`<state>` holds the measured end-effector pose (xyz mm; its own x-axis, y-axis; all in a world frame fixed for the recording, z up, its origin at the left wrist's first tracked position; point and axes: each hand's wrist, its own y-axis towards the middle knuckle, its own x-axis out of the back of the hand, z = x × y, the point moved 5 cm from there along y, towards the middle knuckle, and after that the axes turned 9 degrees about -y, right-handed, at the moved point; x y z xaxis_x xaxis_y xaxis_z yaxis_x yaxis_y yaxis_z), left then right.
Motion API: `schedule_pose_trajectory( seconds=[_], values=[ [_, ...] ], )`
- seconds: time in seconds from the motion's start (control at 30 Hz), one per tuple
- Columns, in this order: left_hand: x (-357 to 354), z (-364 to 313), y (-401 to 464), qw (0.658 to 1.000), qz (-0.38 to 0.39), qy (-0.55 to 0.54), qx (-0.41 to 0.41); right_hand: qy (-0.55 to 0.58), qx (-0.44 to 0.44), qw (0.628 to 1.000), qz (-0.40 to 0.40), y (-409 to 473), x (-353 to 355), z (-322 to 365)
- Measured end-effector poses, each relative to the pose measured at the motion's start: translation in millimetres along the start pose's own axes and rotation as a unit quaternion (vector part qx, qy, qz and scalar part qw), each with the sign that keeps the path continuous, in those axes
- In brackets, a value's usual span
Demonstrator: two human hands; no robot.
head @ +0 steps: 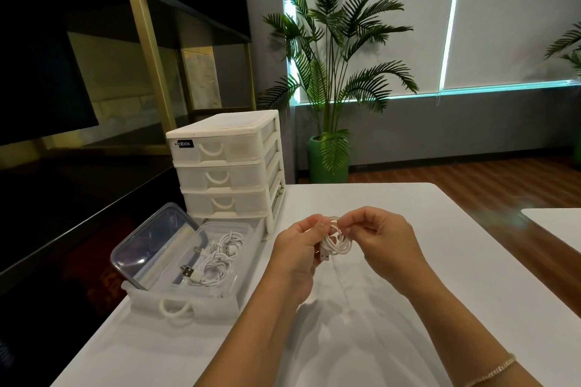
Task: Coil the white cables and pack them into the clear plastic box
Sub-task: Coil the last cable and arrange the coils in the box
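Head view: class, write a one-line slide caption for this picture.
Both hands, left hand and right hand, hold a coiled white cable above the table, beside the clear plastic box.

A white cable (335, 240) is showing against the white worktop (440, 261). Left of it, more white cables (217, 258) are lying in the clear box (220, 298), whose lid (154, 242) is showing blue-grey edging. Behind the box, the white drawer unit (226, 163) is bearing a black label. A green pot (314, 160) is standing on brown wood floor (471, 173).
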<state>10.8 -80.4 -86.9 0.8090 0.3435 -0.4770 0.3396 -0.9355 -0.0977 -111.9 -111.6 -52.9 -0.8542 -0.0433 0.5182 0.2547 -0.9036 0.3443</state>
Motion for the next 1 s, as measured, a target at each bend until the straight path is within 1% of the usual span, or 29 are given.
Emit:
schedule_pose_trajectory(
  seconds=[0.13,0.2,0.33,0.43,0.53,0.73,0.87,1.0],
  values=[
    [3.6,-3.3,0.5,0.998,-0.014,-0.055,0.005,-0.045,0.004,0.999,0.021,0.3,-3.0,-3.5],
    [5.1,-4.4,0.0,0.999,-0.016,-0.052,0.005,-0.076,0.02,0.997,0.027,-0.6,-7.1,-3.2],
    [3.1,-5.3,-1.5,1.0,-0.003,-0.008,-0.012,-0.117,0.03,0.992,0.021,0.7,-8.0,-1.4],
    [1.3,-8.8,-3.1,0.994,0.013,0.082,-0.065,-0.126,0.013,0.991,0.043,0.0,-9.1,-2.2],
    [-0.3,-11.8,-3.9,0.977,0.039,0.166,-0.131,-0.071,-0.022,0.995,0.06,-2.1,-9.9,-3.7],
    [-2.9,-11.9,-4.0,0.94,0.046,0.276,-0.193,0.044,-0.095,0.992,0.065,-2.5,-9.9,-8.3],
    [2.8,-15.0,-3.3,0.915,0.008,0.328,-0.235,0.072,-0.104,0.99,0.056,-2.2,-9.4,-10.1],
    [19.0,-22.3,0.6,0.896,-0.07,0.351,-0.263,0.097,-0.098,0.99,0.033,-1.8,-3.5,-7.6]
  ],
)
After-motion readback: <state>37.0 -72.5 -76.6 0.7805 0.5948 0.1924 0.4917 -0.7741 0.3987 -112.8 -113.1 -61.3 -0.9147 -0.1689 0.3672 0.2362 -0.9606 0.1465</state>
